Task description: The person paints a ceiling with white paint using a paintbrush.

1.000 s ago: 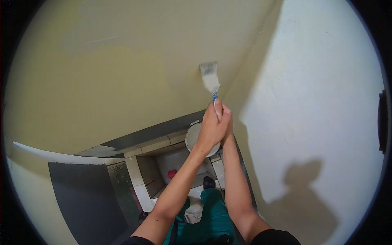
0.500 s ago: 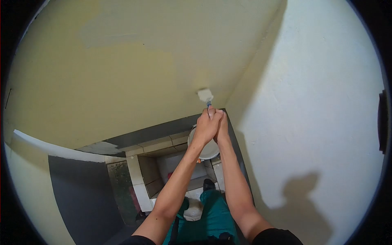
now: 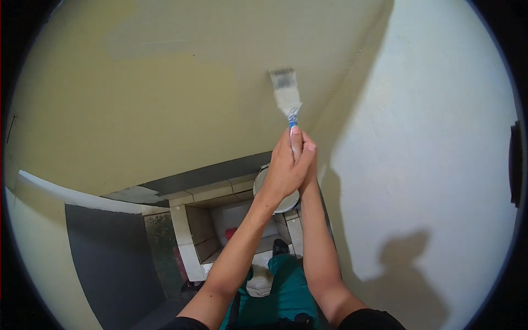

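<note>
Head view: left hand point(image 3: 283, 170) and right hand point(image 3: 309, 159), clasped together round the handle end of the brush point(image 3: 286, 91). Brush: probably light, stiff handle, soft wet bristles flat on yellow wall point(image 3: 165, 110). White wall point(image 3: 429, 137) just right of brush, crowding it. Bucket point(image 3: 262, 184) below brush.

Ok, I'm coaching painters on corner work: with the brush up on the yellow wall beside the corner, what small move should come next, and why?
Probably a short downward stroke of the paintbrush along the corner. Its bristles lie flat on the yellow wall, just left of the white wall, and the left hand and right hand both clasp its handle.
</note>
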Motion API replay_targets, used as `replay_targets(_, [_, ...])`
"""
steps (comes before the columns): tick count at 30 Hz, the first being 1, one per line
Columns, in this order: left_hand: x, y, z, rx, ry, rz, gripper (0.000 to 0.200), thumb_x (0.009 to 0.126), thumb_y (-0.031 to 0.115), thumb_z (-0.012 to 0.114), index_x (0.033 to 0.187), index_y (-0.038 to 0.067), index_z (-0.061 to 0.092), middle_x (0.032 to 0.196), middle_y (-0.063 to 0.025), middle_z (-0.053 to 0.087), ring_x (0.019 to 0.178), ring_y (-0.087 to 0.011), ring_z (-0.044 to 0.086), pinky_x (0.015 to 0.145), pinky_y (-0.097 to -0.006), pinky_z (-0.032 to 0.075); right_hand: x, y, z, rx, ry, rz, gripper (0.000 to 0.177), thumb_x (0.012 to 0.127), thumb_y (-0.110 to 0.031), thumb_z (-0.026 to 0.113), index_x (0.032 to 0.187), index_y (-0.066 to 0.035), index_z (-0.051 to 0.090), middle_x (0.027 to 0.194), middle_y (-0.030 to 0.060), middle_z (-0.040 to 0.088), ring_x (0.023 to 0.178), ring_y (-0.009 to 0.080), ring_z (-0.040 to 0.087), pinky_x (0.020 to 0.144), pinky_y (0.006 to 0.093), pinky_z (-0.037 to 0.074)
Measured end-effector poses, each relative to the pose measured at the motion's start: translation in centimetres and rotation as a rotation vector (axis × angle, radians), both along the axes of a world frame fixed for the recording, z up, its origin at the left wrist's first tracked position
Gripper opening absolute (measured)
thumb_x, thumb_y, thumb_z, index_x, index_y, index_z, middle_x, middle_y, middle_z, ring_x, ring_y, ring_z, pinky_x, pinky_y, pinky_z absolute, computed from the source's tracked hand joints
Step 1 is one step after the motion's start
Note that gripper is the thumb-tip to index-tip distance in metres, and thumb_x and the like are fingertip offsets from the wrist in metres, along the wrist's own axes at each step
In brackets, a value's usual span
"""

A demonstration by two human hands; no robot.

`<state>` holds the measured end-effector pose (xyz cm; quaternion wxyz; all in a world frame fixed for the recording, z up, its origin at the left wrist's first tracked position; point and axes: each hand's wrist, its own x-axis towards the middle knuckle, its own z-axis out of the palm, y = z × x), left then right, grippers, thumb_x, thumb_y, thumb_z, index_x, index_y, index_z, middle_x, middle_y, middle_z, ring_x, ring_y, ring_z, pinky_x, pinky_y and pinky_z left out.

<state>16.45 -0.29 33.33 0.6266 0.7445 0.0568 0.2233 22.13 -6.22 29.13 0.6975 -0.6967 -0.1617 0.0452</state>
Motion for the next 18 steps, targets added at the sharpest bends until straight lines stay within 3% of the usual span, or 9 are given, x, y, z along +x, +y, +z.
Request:
replay_targets(4, [0.4,0.3,-8.3,-0.026,0.172,0.082,0.041,0.095,0.034,0.057,0.111,-0.004,0.055,0.101,-0.0255,0.063,0.095,-0.0407,0.061,0.085,-0.0439,0.048,-0.2,0.3,-6.9,-0.145,-0.012,0.005,0.053,0.101,-0.046,0.049,0.077,0.002,0.054,0.064,0.0095,0.055,0.06,0.0223,0.051,0.058,0.0398,0.042])
replay_targets(5, [0.3,0.3,-10.2,-0.021,0.221,0.113,0.042,0.094,0.034,0.057,0.11,-0.005,0.055,0.103,-0.0277,0.063,0.098,-0.045,0.062,0.086,-0.0456,0.048,-0.1,0.1,-9.2,-0.256,-0.008,0.011,0.05,0.1,-0.041,0.049,0.08,0.004,0.057,0.07,0.0199,0.061,0.063,0.0336,0.057,0.063,0.0459,0.045])
replay_targets(8, [-0.9,-0.3,-13.9,-0.049,0.345,0.155,0.046,0.093,0.037,0.056,0.111,-0.006,0.056,0.107,-0.03,0.064,0.103,-0.0478,0.062,0.089,-0.047,0.048,-0.9,0.2,-15.9,-0.436,-0.275,-0.03,0.047,0.099,-0.037,0.047,0.081,0.004,0.06,0.074,0.0233,0.063,0.067,0.0386,0.06,0.064,0.0478,0.045])
replay_targets(9, [-1.4,-0.3,-13.8,-0.068,0.359,0.131,0.046,0.093,0.037,0.056,0.111,-0.006,0.056,0.106,-0.0298,0.064,0.102,-0.0473,0.062,0.088,-0.0465,0.048,-2.2,-0.3,-14.3,-0.326,-0.037,0.004,0.046,0.1,-0.036,0.045,0.082,0.004,0.061,0.074,0.0225,0.063,0.068,0.0378,0.061,0.064,0.0477,0.046])
replay_targets(11, [-2.4,0.1,-12.1,-0.107,0.382,0.085,0.045,0.093,0.036,0.055,0.112,-0.005,0.056,0.104,-0.0295,0.064,0.1,-0.0464,0.063,0.088,-0.0456,0.049,-3.8,-0.4,-9.5,-0.433,0.076,0.0,0.046,0.1,-0.036,0.045,0.083,0.004,0.061,0.074,0.0224,0.063,0.068,0.0378,0.061,0.064,0.0477,0.046])
replay_targets(13, [-4.0,0.4,-6.5,-0.13,0.392,0.08,0.043,0.095,0.034,0.057,0.115,-0.004,0.055,0.103,-0.0253,0.064,0.095,-0.038,0.062,0.088,-0.0421,0.048,-5.3,-0.1,-4.4,-0.45,0.139,-0.018,0.044,0.1,-0.036,0.048,0.085,0.004,0.06,0.074,0.0211,0.062,0.066,0.0367,0.059,0.062,0.0472,0.044])
replay_targets(16, [-6.3,0.8,2.2,-0.133,0.276,0.116,0.046,0.095,0.032,0.061,0.123,-0.003,0.055,0.104,-0.0199,0.065,0.096,-0.0272,0.062,0.09,-0.0369,0.048,-7.2,1.3,1.6,-0.225,-0.054,-0.081,0.044,0.102,-0.035,0.049,0.077,0.001,0.056,0.064,0.0083,0.054,0.06,0.0182,0.048,0.057,0.0388,0.042])
replay_targets(17, [-7.1,1.2,4.9,-0.139,0.211,0.114,0.046,0.095,0.031,0.061,0.124,-0.004,0.055,0.103,-0.0187,0.065,0.097,-0.0253,0.061,0.09,-0.036,0.048,-7.8,1.6,3.9,-0.183,-0.036,-0.066,0.042,0.1,-0.037,0.052,0.082,0.001,0.056,0.068,0.0144,0.055,0.059,0.0287,0.05,0.058,0.0429,0.041])
replay_targets(18, [-7.8,1.6,7.3,-0.146,0.15,0.11,0.047,0.094,0.03,0.062,0.125,-0.004,0.054,0.103,-0.0176,0.065,0.097,-0.0233,0.061,0.09,-0.0351,0.048,-8.3,2.1,6.6,-0.131,-0.053,-0.047,0.041,0.101,-0.036,0.052,0.082,0.0,0.055,0.067,0.0127,0.053,0.059,0.0254,0.048,0.057,0.041,0.04])
